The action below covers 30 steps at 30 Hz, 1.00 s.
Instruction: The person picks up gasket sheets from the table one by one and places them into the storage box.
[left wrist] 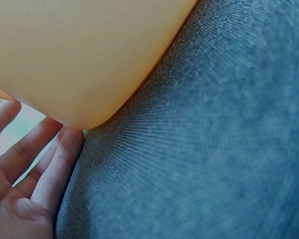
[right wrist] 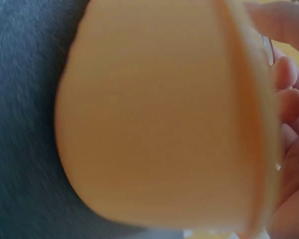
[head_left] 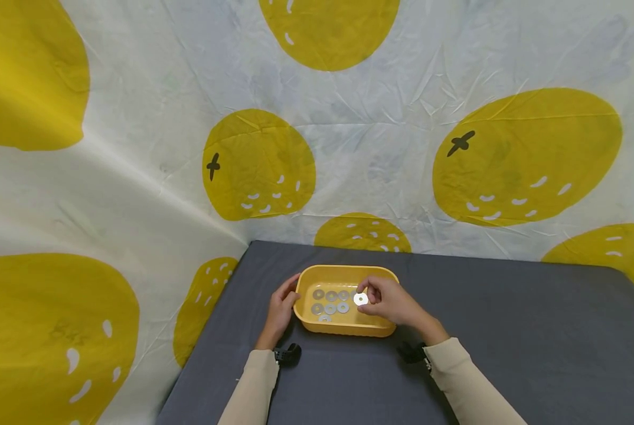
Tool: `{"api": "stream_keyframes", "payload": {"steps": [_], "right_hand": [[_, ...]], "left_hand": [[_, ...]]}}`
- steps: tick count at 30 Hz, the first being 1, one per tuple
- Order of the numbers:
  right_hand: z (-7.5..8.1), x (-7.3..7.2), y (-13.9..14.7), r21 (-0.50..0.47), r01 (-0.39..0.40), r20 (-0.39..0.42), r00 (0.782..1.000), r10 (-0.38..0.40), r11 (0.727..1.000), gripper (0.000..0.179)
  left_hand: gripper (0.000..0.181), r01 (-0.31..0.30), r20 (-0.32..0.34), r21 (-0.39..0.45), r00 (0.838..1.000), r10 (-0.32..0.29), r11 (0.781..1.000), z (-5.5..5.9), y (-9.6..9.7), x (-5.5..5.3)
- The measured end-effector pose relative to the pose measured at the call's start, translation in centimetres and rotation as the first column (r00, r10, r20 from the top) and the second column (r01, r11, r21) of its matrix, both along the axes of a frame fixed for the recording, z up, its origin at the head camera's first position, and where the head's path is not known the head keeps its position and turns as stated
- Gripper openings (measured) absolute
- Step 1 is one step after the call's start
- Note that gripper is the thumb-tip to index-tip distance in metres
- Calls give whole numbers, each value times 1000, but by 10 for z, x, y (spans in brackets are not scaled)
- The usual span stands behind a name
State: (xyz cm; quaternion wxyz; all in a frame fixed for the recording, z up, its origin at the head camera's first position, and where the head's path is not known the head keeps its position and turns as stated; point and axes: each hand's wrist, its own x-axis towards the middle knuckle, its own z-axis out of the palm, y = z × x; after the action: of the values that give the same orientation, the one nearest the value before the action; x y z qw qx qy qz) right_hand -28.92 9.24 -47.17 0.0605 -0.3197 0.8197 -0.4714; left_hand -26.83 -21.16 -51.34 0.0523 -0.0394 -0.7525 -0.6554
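Note:
A yellow plastic basket [head_left: 343, 329] with rounded corners stands on the table in the head view. Inside it, several flat silver washers [head_left: 330, 309] lie in rough rows toward the left half. My right hand [head_left: 391, 300] reaches over the basket's right side and pinches one bright washer [head_left: 360, 299] between thumb and fingers; its curled other fingers [right wrist: 289, 105] show past the rim in the right wrist view. At the left end, my left hand [head_left: 282, 304] touches the basket's rim and outer wall, its straight, spread fingers [left wrist: 57, 172] against the outside in the left wrist view.
A dark grey cloth covers the table [head_left: 508, 330]. Behind and to the left hangs a white curtain [head_left: 370, 159] printed with big yellow fruit. Black bands with camera units [head_left: 287, 354] sit on both wrists, below beige sleeves.

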Motion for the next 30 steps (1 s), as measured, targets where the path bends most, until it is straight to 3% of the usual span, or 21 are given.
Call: {"api": "stream_keyframes", "payload": {"steps": [15, 22, 30], "right_hand": [[-16, -8, -30, 90, -49, 39, 998, 45, 995, 24], [-20, -14, -38, 137, -94, 80, 993, 83, 986, 23], [-23, -22, -42, 197, -139, 64, 990, 129, 970, 22]], "left_hand": [[50, -9, 14, -10, 1000, 9, 1000, 1, 1, 2], [51, 16, 10, 14, 1000, -16, 1000, 1, 0, 0], [51, 4, 4, 4, 1000, -4, 1000, 1, 0, -1]]}}
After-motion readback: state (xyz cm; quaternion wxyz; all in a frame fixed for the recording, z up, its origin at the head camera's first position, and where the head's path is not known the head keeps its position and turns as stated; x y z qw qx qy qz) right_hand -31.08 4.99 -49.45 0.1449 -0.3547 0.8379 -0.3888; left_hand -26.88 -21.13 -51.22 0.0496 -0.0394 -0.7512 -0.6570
